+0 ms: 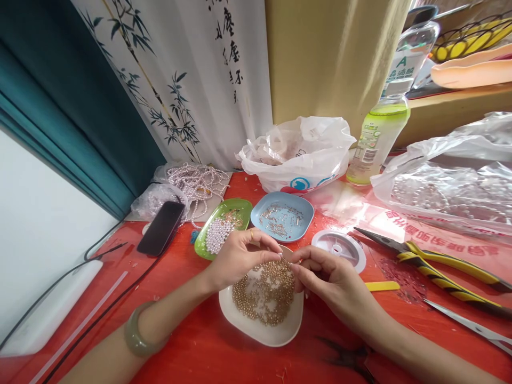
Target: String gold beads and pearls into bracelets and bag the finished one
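Observation:
Above a white dish [264, 337] of small gold beads [272, 314], my left hand [242, 250] is closed in a pinch, thumb against fingertips. Just to its right, my right hand [324, 269] pinches too, its fingertips almost meeting those of the left. Something tiny lies between the two sets of fingertips, too small to make out. Behind my left hand a green dish [200, 247] holds pearly white beads [219, 234] and some gold bits. A blue dish [306, 216] beyond the hands carries small thin metal pieces [280, 217].
A clear spool [356, 258], yellow strip [383, 286], yellow-black pliers [424, 261] and scissors [472, 325] lie right; dark pliers [348, 354] lie near the front. A phone [161, 228] and bead strands [196, 184] are left. A plastic bag [298, 160] and bottle [376, 138] stand behind.

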A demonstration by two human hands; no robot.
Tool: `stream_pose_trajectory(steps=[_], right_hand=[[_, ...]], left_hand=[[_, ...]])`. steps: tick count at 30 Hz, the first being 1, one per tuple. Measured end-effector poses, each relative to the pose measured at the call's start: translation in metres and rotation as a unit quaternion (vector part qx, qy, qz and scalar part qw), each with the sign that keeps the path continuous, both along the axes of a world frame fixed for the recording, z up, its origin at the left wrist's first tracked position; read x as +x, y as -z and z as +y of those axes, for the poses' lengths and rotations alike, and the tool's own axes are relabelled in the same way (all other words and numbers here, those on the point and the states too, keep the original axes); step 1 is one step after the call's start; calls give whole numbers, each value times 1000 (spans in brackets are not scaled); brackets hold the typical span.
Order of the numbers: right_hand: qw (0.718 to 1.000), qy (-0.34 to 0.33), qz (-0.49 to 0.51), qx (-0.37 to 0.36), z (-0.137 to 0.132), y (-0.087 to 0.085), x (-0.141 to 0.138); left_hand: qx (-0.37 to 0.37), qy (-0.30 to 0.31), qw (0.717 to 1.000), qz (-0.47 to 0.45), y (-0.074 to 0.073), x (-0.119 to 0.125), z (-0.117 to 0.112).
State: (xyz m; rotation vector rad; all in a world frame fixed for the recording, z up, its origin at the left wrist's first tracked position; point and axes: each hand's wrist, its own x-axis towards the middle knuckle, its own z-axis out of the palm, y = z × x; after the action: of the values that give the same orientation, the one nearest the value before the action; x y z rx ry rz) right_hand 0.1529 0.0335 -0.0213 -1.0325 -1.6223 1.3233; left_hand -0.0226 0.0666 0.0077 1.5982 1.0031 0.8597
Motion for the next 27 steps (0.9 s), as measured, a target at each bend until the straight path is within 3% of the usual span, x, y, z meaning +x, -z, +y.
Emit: stream_pose_trajectory(steps=[10,27], right_hand=[[1000,-1,-11,1,1,2,0],[999,9,-34,25,-1,-2,1]], left_hand=[[141,8,988,63,-1,2,-9],[162,2,980,114,-3,6,-12]])
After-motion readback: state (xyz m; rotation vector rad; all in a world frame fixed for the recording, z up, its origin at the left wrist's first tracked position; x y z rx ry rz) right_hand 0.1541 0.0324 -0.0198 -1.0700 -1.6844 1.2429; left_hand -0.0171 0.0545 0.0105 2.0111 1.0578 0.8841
